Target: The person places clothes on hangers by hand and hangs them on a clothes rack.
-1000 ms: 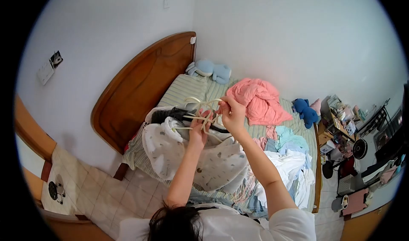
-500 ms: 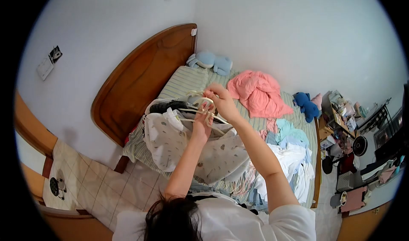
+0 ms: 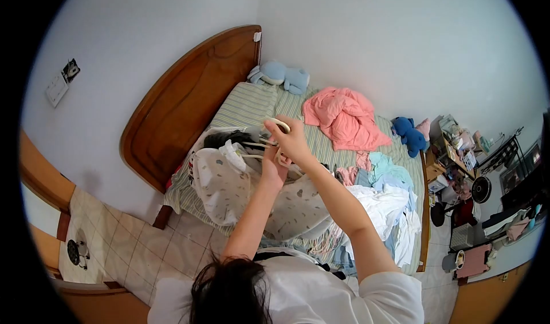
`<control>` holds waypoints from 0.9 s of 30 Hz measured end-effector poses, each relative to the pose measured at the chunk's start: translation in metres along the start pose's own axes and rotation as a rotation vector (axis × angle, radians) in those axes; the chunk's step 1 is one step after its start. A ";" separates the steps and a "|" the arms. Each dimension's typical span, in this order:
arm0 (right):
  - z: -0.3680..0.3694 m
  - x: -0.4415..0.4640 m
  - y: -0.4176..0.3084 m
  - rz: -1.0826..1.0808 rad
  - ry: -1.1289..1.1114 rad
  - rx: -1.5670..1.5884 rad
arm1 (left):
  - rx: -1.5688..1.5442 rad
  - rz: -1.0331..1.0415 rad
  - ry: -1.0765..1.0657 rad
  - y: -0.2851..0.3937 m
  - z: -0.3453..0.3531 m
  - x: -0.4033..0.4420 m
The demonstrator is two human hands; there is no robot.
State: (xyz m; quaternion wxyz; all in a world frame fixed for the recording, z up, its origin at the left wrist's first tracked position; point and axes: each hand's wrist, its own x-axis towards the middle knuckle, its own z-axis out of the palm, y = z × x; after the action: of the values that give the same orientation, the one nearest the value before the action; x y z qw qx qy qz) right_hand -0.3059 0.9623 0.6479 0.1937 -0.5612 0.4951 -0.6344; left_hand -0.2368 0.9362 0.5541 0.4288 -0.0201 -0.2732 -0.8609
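My left hand (image 3: 275, 169) is closed around a bunch of cream clothes hangers (image 3: 251, 156) just above the bed. Over it, my right hand (image 3: 293, 142) pinches the curved hook of a hanger (image 3: 277, 123). From the hangers droops a pale garment with small grey and tan prints (image 3: 220, 178), spread to both sides of my left forearm. A dark garment (image 3: 229, 138) hangs behind it on the left. My fingers partly cover the hanger hooks, so how many there are cannot be made out.
The bed has a brown wooden headboard (image 3: 189, 95) and a striped sheet (image 3: 246, 103). On it lie a pink bundle (image 3: 344, 118), white clothes (image 3: 381, 206), a mint garment (image 3: 392, 169), a light blue plush toy (image 3: 281, 75) and a dark blue one (image 3: 409, 136). A cluttered desk (image 3: 458, 158) stands at right.
My right hand has come down slightly, closer to my left hand, and its wrist has turned. The hook in its fingers now tilts up to the left. The view has shifted slightly.
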 end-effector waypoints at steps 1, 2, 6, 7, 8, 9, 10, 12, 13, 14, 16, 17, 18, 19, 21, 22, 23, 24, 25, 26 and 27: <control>0.001 0.000 -0.007 -0.027 0.051 -0.077 | -0.064 -0.023 0.105 0.009 0.024 -0.006; 0.002 -0.001 -0.018 -0.059 0.104 -0.152 | -0.124 -0.047 0.205 0.019 0.052 -0.013; 0.010 -0.005 -0.040 -0.149 0.194 -0.237 | -0.171 -0.016 0.249 0.026 0.065 -0.002; 0.011 -0.006 -0.045 -0.135 0.178 -0.253 | -0.197 -0.020 0.260 0.024 0.054 0.005; 0.010 -0.002 -0.049 -0.123 0.167 -0.271 | -0.223 -0.028 0.265 0.021 0.039 0.018; 0.009 0.002 -0.055 -0.111 0.159 -0.292 | -0.248 -0.039 0.270 0.021 0.033 0.026; 0.007 0.004 -0.067 -0.037 0.112 -0.334 | -0.258 -0.034 0.342 0.025 0.046 0.027; -0.003 0.007 -0.092 0.112 0.024 -0.418 | -0.275 -0.025 0.480 0.033 0.072 0.024; -0.012 0.009 -0.091 -0.071 0.001 -0.436 | -0.282 -0.052 0.507 0.037 0.079 0.024; -0.025 0.012 -0.085 -0.257 -0.020 -0.458 | -0.290 -0.075 0.551 0.040 0.080 0.025; -0.059 0.005 -0.109 -0.234 -0.051 -0.411 | -0.305 -0.128 0.648 0.041 0.079 0.021; -0.081 -0.006 -0.133 -0.030 -0.053 -0.330 | -0.265 -0.164 0.607 0.038 0.065 0.022; -0.110 -0.014 -0.126 -0.032 -0.128 -0.371 | -0.249 -0.192 0.615 0.039 0.067 0.017; -0.136 -0.025 -0.111 -0.031 -0.206 -0.409 | -0.232 -0.220 0.623 0.042 0.069 0.012; -0.150 -0.077 -0.104 0.173 -0.314 -0.652 | -0.215 -0.264 0.645 0.049 0.082 0.001; -0.149 -0.103 -0.095 0.371 -0.498 -0.811 | -0.214 -0.292 0.633 0.049 0.092 -0.006; -0.131 -0.131 -0.094 0.474 -0.582 -0.759 | -0.213 -0.322 0.624 0.048 0.102 -0.016; -0.115 -0.152 -0.086 0.575 -0.659 -0.596 | -0.213 -0.354 0.612 0.045 0.113 -0.026; -0.104 -0.186 -0.057 0.359 -0.428 -0.719 | -0.208 -0.396 0.603 0.042 0.124 -0.037; -0.084 -0.193 -0.092 0.314 -0.254 -0.632 | -0.205 -0.427 0.560 0.036 0.130 -0.046; -0.075 -0.209 -0.099 0.344 -0.079 -0.628 | -0.203 -0.461 0.516 0.028 0.134 -0.056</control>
State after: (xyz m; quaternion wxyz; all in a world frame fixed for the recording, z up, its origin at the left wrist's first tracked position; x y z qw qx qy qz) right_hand -0.2819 1.2036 0.6317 0.1348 -0.5260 0.7451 -0.3874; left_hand -0.2068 1.0290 0.6658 0.2742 0.2177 -0.0664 -0.9344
